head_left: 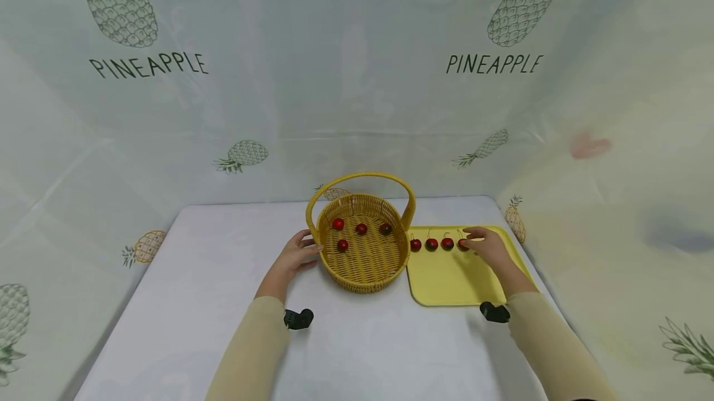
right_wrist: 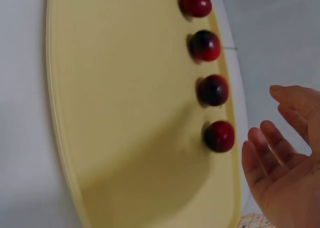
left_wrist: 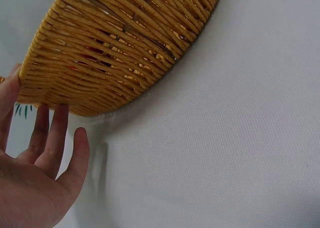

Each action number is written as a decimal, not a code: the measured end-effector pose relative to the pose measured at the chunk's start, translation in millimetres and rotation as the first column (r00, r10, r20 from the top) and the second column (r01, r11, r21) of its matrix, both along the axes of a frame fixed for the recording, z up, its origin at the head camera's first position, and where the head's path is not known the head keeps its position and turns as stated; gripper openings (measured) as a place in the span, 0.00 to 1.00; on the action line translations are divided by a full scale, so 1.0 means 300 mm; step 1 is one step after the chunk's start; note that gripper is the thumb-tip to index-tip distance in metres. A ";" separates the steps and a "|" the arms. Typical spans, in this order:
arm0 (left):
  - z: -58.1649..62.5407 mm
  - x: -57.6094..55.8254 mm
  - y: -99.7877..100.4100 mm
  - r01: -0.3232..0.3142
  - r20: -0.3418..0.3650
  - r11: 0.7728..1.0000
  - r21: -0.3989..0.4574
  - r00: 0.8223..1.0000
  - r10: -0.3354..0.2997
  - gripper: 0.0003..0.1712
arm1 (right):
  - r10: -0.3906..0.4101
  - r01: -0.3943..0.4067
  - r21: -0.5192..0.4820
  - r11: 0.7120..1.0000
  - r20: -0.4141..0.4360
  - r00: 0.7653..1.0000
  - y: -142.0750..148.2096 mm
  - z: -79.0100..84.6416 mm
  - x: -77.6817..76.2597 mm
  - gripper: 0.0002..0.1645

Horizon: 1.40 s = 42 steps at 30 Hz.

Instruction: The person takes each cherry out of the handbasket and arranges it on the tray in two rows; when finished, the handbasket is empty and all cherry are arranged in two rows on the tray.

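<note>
On the left side of a yellow wicker basket (head_left: 365, 274), my left hand (head_left: 295, 253) holds the rim. The left wrist view shows the thumb at the basket's rim (left_wrist: 25, 72) and fingertips against the outer wall, the last finger apart from it. Several dark red cherries (head_left: 361, 229) lie spread inside the basket. My right hand (head_left: 486, 246) hovers over the far part of a yellow tray (head_left: 446, 283), close to the rightmost cherry (right_wrist: 219, 136) of a row. Its fingers (right_wrist: 277, 148) are loosely bent, with nothing between them and the thumb.
More cherries (head_left: 432, 244) with upright stems line the tray's far side, next to the basket. An arched handle (head_left: 362, 175) rises over the basket. Behind the white table (head_left: 212, 277) hangs a pineapple-printed sheet (head_left: 357, 79).
</note>
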<state>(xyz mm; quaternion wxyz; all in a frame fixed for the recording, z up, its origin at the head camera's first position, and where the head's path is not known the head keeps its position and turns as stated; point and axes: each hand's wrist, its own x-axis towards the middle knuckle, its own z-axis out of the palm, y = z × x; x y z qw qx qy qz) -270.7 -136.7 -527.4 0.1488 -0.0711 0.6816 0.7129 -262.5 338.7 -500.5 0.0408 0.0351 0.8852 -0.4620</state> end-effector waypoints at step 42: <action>-0.005 0.003 0.001 -0.014 -0.011 1.000 0.016 1.000 0.014 0.36 | 0.415 -0.417 -0.063 0.907 -0.043 0.909 -0.545 0.190 0.033 0.21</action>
